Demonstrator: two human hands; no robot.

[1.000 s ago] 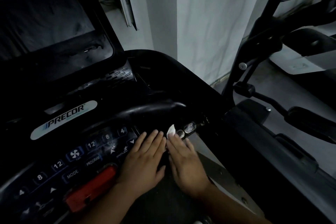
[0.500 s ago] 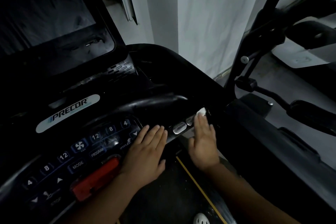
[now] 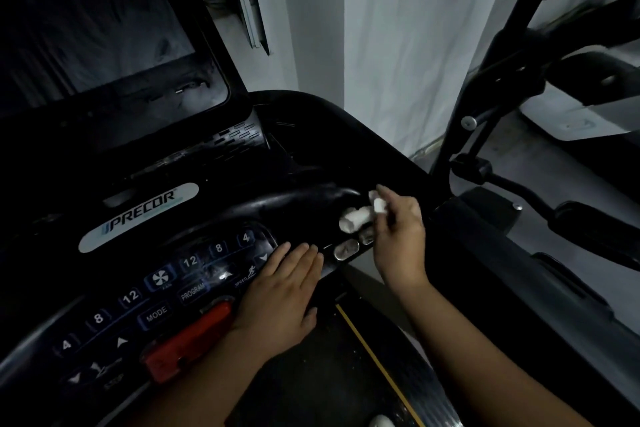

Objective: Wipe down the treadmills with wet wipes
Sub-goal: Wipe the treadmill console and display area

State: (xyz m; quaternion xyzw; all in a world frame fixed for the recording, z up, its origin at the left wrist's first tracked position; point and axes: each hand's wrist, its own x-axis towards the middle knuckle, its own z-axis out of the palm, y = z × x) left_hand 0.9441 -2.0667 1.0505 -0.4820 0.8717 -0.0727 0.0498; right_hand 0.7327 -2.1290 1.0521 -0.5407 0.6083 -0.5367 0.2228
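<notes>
A black Precor treadmill console (image 3: 138, 215) fills the left of the head view, with a dark screen above and a row of lit buttons below. My left hand (image 3: 280, 295) lies flat, fingers straight, on the right end of the button panel beside the red stop button (image 3: 188, 340). My right hand (image 3: 398, 236) is raised over the right handlebar and pinches a crumpled white wet wipe (image 3: 360, 215) just above the silver grip sensors (image 3: 346, 250).
A second black exercise machine (image 3: 485, 121) stands close on the right, its arms and pedal reaching across a grey floor. A white wall (image 3: 398, 45) with a printed sign is behind. The treadmill belt (image 3: 311, 374) with a yellow stripe runs below my arms.
My right hand slid right along the handlebar over the silver sensors, then lifted with the wipe bunched in its fingertips. My left hand stayed flat on the button panel.
</notes>
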